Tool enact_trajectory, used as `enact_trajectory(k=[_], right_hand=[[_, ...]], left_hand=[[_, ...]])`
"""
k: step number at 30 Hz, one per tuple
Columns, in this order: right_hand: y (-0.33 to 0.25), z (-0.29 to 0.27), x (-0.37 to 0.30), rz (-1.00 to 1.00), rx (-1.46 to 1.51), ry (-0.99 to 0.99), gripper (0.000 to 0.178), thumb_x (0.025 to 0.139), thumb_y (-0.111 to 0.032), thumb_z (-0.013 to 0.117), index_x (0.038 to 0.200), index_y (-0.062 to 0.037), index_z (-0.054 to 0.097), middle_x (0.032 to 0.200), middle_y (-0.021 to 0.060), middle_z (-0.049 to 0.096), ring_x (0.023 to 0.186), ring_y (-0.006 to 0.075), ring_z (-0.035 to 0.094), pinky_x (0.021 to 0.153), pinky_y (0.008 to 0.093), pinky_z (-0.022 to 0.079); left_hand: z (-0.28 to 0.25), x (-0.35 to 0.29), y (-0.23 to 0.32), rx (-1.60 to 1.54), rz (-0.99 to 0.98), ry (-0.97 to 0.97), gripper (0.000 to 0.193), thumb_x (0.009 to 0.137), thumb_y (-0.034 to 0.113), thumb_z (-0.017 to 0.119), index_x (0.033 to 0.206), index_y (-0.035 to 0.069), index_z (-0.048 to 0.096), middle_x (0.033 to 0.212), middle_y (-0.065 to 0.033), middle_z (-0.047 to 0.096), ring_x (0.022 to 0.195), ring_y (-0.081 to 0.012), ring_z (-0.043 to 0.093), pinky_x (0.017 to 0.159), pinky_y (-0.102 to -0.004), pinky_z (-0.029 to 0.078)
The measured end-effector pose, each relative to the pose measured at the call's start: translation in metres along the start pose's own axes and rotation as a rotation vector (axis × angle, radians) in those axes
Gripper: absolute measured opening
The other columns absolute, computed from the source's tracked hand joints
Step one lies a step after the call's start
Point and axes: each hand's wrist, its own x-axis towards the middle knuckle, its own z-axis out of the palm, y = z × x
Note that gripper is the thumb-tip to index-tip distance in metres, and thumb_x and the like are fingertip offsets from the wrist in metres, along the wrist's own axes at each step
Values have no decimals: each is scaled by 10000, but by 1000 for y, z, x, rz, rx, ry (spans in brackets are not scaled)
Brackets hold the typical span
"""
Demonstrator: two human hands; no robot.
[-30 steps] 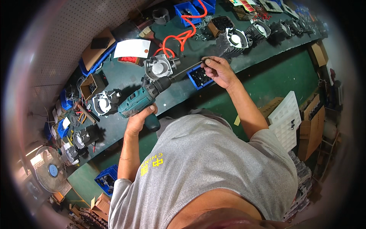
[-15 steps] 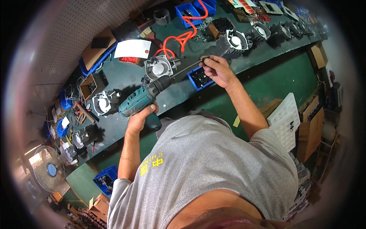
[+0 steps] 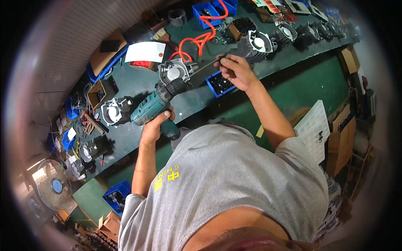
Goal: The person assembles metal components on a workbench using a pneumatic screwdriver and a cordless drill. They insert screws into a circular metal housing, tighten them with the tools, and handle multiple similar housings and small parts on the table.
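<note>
Drill [image 3: 151, 108] is gripped by the left hand [image 3: 155, 123], with the fingers closed around the handle and the thumb laid across its upper part; the fingers are largely hidden by the tool, and trigger contact cannot be told. By the right hand [image 3: 238, 71], the far end of the long bit [image 3: 207, 65] is pinched between thumb and index finger; the remaining fingers are curled. Whether a small part is also held at that tip cannot be told.

The drill housing is formed in teal plastic with a dark, ribbed cylindrical chuck [image 3: 176, 87]. The bit is slender, straight and of metallic appearance. A grey metal casting [image 3: 172, 72] with a round, pale centre is set on the dark green bench [image 3: 186, 109].

The drill is positioned left of the right fingertips and is spanned to them by the bit. The casting is partly covered by the chuck in this view. A blue rectangular tray [image 3: 226, 90] of small black parts is placed just beside the right hand.
</note>
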Motion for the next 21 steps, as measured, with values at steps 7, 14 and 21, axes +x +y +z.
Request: enact_trajectory(k=[7,14,21], right_hand=[[61,-97,38,113,-960,198,266,891,-162,771,1113,-18,742,952,94,763,736,176,687,686,298,563],[144,-113,54,52,-1753,386,219,898,-169,657,1076,-70,737,1116,181,723,1063,394,680,937,485,546],[149,-111,53,163,-1799,396,204,923,-170,605,1053,-52,710,1152,192,698,1123,410,651,972,489,527]], left_hand=[[-1,-2,-4,2,-12,50,343,843,207,746,1108,8,660,887,-99,660,821,-209,634,774,-351,530],[-5,-11,-8,-6,-28,86,345,840,206,746,1107,4,660,888,-104,659,824,-211,634,771,-347,530],[-5,-14,-11,1,-26,112,359,830,207,756,1112,6,661,882,-105,661,818,-213,639,765,-350,538]])
